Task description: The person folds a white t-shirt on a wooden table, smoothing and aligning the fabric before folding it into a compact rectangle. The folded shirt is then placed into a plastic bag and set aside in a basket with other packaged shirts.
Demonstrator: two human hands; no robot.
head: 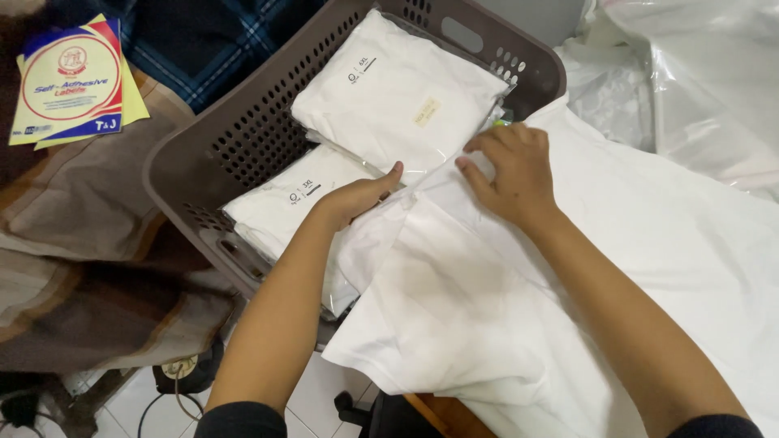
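You're mid-fold on the white shirt (519, 292) spread beside the basket (243, 138) — left hand (357, 199) flat, right hand (511, 170) fingers pinching the edge — next, probably a crisp crease.

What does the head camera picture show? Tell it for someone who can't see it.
Two bare hands, left hand and right hand, press on a white cloth garment spread beside a brown plastic basket. The basket holds folded white garments in clear bags. Yellow label packets lie on a striped blanket.
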